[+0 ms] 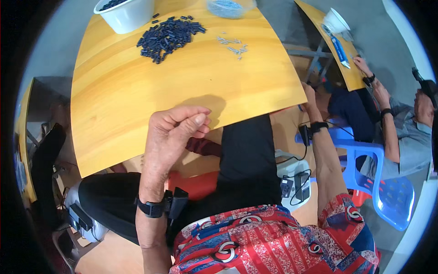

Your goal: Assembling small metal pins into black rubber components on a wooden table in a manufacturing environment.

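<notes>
My left hand (178, 130) hovers over the near edge of the wooden table (123, 100), thumb pressed against curled fingers. Whatever it may hold is hidden. My right hand (309, 95) hangs low by the table's near right corner, and its fingers cannot be made out. Farther back lies a heap of small black tubular parts (169, 37). To the right of that heap, small silvery pieces, like screws or pins (233, 45), lie scattered.
A white tub (125, 19) with black parts stands at the far left, and a clear container (228, 8) of pale bluish pieces at the back. On the right, another person (399, 123) sits at a second table (351, 75), beside a blue plastic chair (390, 196).
</notes>
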`<state>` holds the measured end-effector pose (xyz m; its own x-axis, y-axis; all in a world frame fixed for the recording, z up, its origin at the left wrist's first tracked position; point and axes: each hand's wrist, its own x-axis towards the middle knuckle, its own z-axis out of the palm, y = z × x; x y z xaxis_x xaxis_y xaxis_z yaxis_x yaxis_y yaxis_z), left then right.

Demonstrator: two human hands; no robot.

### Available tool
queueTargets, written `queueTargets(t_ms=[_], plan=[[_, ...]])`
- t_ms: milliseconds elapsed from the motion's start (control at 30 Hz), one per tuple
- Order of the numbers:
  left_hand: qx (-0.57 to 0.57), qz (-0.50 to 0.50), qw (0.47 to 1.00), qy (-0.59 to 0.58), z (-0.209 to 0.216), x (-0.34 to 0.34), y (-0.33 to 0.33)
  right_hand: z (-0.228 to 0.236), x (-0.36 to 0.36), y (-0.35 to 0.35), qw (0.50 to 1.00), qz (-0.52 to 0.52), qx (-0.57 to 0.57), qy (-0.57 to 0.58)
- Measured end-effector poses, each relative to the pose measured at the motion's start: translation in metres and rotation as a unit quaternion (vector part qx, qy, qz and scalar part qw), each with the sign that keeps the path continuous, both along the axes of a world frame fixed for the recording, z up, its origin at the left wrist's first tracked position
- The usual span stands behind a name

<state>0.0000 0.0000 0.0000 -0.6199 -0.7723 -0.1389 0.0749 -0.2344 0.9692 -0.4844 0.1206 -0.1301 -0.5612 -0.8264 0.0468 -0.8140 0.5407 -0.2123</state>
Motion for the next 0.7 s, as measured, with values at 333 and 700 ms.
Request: queueTargets(t_ms=[333,700], plan=[[0.035,-0.003,0.999,0.025,-0.002,-0.014,-0.001,0.159,0.07,-0.031,0.874,-0.023,-0.33,-0.357],[0.003,0.039,0.999,0.037,0.001,0.001,-0.006,0.182,0.298,-0.192,0.869,0.447,-0.113,-0.179]])
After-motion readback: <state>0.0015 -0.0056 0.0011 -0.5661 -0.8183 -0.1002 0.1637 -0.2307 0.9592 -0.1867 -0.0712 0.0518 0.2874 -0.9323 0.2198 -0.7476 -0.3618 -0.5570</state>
